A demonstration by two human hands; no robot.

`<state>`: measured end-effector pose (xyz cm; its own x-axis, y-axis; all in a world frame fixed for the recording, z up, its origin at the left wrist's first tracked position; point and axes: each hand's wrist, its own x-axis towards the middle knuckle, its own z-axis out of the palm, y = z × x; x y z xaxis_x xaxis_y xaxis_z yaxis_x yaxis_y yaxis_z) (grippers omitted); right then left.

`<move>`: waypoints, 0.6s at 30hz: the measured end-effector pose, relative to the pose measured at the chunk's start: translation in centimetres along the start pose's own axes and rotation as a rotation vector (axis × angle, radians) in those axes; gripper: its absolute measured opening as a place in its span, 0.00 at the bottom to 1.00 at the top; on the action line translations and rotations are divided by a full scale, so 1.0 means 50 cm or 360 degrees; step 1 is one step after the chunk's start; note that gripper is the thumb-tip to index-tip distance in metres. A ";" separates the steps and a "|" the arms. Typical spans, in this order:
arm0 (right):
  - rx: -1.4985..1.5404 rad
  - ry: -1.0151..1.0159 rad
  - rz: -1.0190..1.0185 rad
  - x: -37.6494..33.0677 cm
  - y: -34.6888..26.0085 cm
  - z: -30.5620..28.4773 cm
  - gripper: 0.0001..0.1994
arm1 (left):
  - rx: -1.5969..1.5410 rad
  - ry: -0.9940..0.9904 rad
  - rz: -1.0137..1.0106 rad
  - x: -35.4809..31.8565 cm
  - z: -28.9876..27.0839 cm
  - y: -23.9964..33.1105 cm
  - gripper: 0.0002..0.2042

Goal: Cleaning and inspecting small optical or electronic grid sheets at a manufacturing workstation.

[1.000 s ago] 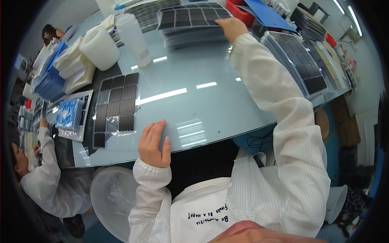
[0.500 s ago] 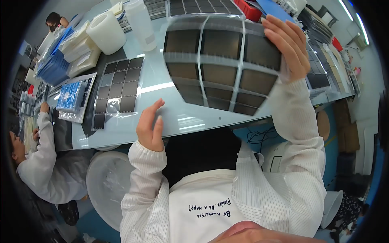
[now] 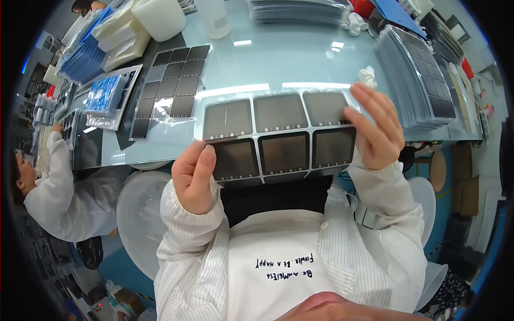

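A clear plastic sheet with dark square panels in rows (image 3: 282,152) is in front of me at the table's near edge. It bends across its width, its near rows sloping down toward my lap. My left hand (image 3: 195,174) pinches its left edge, thumb on top and fingers underneath. At the right edge is my right hand (image 3: 379,128), a fingertip on the far right panel and the other fingers stretched beyond; the sheet's edge runs in against its palm. What lies under that hand is hidden.
A similar panelled sheet (image 3: 171,80) lies on the glass-topped table (image 3: 262,64) at left. Tall stacks of sheets stand at right (image 3: 417,80) and at the back (image 3: 300,12). Blue packets (image 3: 104,96), a white roll (image 3: 159,18) and a clear bottle (image 3: 213,20) are nearby. A co-worker (image 3: 59,198) sits at left.
The sheet has come down from the raised right hand toward me and bent. My left hand, free before, now grips its left edge. The view has shifted, showing the right stack.
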<state>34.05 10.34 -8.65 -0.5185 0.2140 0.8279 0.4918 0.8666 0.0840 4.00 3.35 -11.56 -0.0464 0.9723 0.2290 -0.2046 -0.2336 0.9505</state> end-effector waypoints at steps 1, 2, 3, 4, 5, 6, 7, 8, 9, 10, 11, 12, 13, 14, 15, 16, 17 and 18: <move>0.0017 0.0105 0.0376 -0.006 -0.014 0.010 0.13 | 0.0029 -0.0035 0.0084 -0.001 -0.003 -0.009 0.13; 0.0037 0.0211 0.0756 -0.011 -0.025 0.019 0.15 | 0.0038 -0.0024 0.0076 0.000 0.005 -0.007 0.13; 0.0063 0.0181 0.0973 -0.010 -0.031 0.019 0.17 | 0.0035 0.0037 0.0103 0.001 0.021 -0.003 0.13; 0.0077 0.0177 0.0979 -0.019 -0.034 0.016 0.17 | 0.0033 0.0096 0.0129 0.001 0.029 -0.002 0.14; 0.0638 0.0197 0.1426 -0.032 -0.034 0.006 0.15 | -0.0027 0.0075 0.0143 0.001 0.026 -0.009 0.16; 0.1215 0.0214 0.1855 -0.040 -0.038 -0.001 0.13 | -0.0024 0.0075 0.0136 0.001 0.024 -0.013 0.16; 0.1552 0.0322 0.1983 -0.039 -0.048 -0.001 0.11 | 0.0061 0.0024 0.0194 0.002 0.022 -0.015 0.16; 0.1553 0.0321 0.1990 -0.044 -0.054 -0.011 0.11 | 0.0143 -0.0028 0.0252 0.004 0.021 -0.018 0.15; 0.1512 0.0182 0.1941 -0.052 -0.059 -0.025 0.11 | 0.0145 -0.0028 0.0245 0.004 0.018 -0.021 0.15; 0.1470 0.0044 0.1888 -0.056 -0.065 -0.034 0.11 | 0.0211 -0.0110 0.0264 0.005 0.015 -0.025 0.15; 0.1222 0.0098 0.1881 -0.049 -0.073 -0.033 0.10 | 0.0283 -0.0190 0.0284 0.004 0.012 -0.026 0.15; 0.1232 0.0097 0.1886 -0.051 -0.074 -0.037 0.10 | 0.0291 -0.0187 0.0278 0.005 0.019 -0.024 0.15; 0.1199 0.0085 0.1879 -0.055 -0.072 -0.043 0.10 | 0.0282 -0.0187 0.0286 0.005 0.031 -0.018 0.16; 0.1161 0.0071 0.1871 -0.058 -0.070 -0.049 0.09 | 0.0268 -0.0189 0.0295 0.005 0.039 -0.015 0.19; 0.1114 0.0090 0.1850 -0.059 -0.069 -0.051 0.09 | 0.0338 -0.0272 0.0352 0.001 0.024 -0.023 0.23; 0.1120 0.0087 0.1851 -0.062 -0.070 -0.052 0.09 | 0.0342 -0.0268 0.0349 0.000 0.028 -0.021 0.23; 0.1113 0.0111 0.1867 -0.067 -0.071 -0.055 0.09 | 0.0347 -0.0266 0.0343 0.000 0.036 -0.018 0.23; 0.1104 0.0134 0.1883 -0.070 -0.072 -0.057 0.09 | 0.0352 -0.0263 0.0339 0.001 0.044 -0.015 0.24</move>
<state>36.12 5.19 -10.27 0.0170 0.9696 0.2442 0.1464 0.2391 -0.9599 6.30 3.58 -11.82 0.0977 0.8924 0.4406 0.0103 -0.4436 0.8961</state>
